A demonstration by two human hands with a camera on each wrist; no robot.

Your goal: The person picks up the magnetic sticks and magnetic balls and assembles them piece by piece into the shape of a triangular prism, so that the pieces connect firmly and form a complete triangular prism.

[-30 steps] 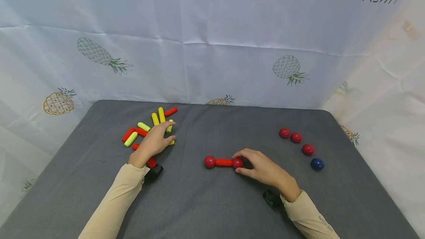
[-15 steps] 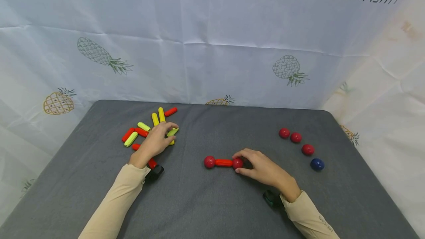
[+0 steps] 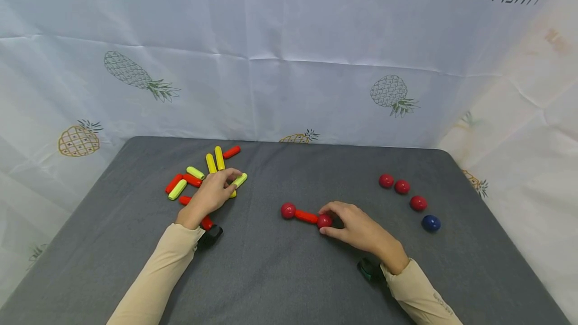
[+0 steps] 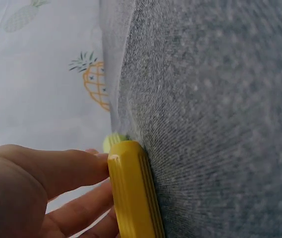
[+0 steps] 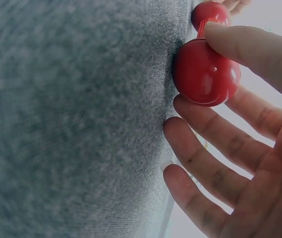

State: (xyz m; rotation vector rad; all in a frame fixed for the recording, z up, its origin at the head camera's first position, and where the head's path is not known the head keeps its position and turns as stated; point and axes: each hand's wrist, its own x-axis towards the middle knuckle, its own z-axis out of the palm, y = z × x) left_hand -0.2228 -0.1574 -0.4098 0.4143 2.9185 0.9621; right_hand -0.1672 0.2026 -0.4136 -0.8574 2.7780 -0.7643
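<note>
In the head view my left hand (image 3: pixel 209 193) is among the sticks at the table's left side, pinching a lime-green stick (image 3: pixel 241 180) between thumb and fingers. Beside the thumb in the left wrist view lies a ridged yellow stick (image 4: pixel 133 193), which partly covers the lime-green one (image 4: pixel 112 141). My right hand (image 3: pixel 356 225) holds the near red ball (image 5: pixel 206 72) of a dumbbell-shaped piece, thumb on one side and fingers on the other. That piece is a red stick (image 3: pixel 306 216) joining two red balls, its far ball (image 3: pixel 288 210) angled up and left in the head view.
Several red, yellow and lime-green sticks, such as a red one (image 3: pixel 173 183), lie round the left hand; the forearm partly hides some. Loose red balls (image 3: pixel 418 203) and a blue ball (image 3: pixel 431 223) stand right. A pineapple-print cloth (image 3: pixel 271 99) hangs behind the grey table (image 3: pixel 271 275).
The lime-green stick has turned in my left fingers and now points up and right. Under my right hand the dumbbell piece has swung, its left ball moving farther from me.
</note>
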